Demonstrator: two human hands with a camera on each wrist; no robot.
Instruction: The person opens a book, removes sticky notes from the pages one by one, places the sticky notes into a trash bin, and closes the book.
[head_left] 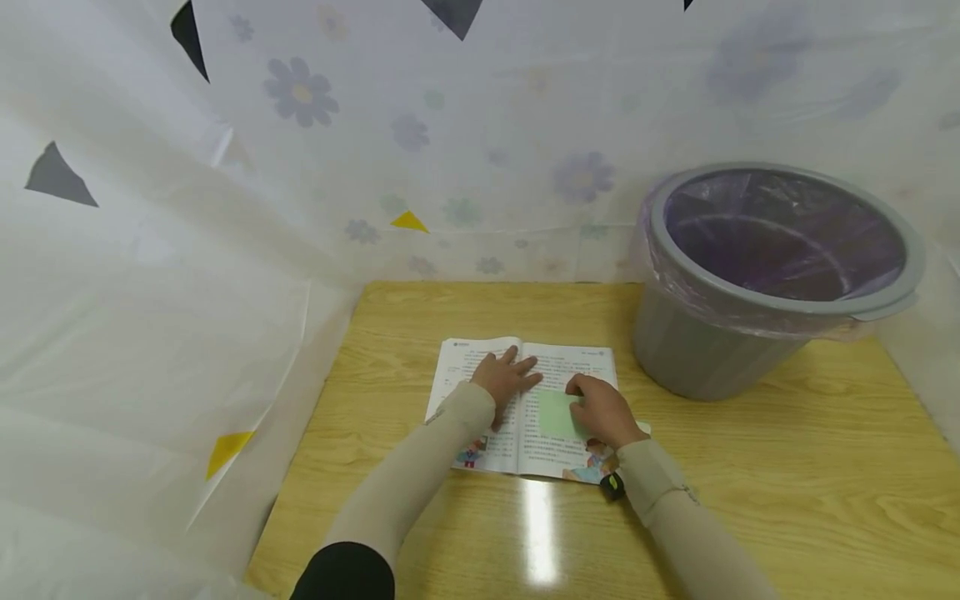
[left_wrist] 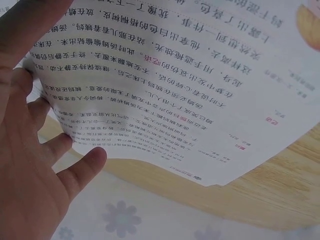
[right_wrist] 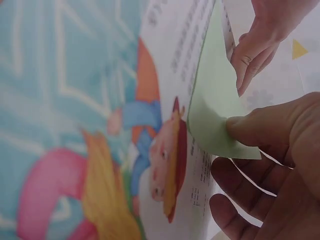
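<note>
An open book (head_left: 558,360) with printed text and coloured drawings lies on the wooden table. My left hand (head_left: 504,383) rests across its left page near the spine, fingers spread. In the left wrist view, the left hand (left_wrist: 25,165) is beside a page (left_wrist: 165,100) of text. Over the right page is a pale green sheet of paper (head_left: 557,415), its edge pinched by my right hand (head_left: 603,410). In the right wrist view, the thumb of the right hand (right_wrist: 285,150) presses on the green sheet (right_wrist: 212,115), which bends, with the other fingers behind it.
A grey bin (head_left: 690,350) with a thin purple liner bag stands on the table (head_left: 780,483) to the right of the book. White floral sheeting (head_left: 480,150) rises behind and at the left side. A small black device (head_left: 612,487) is at the right wrist.
</note>
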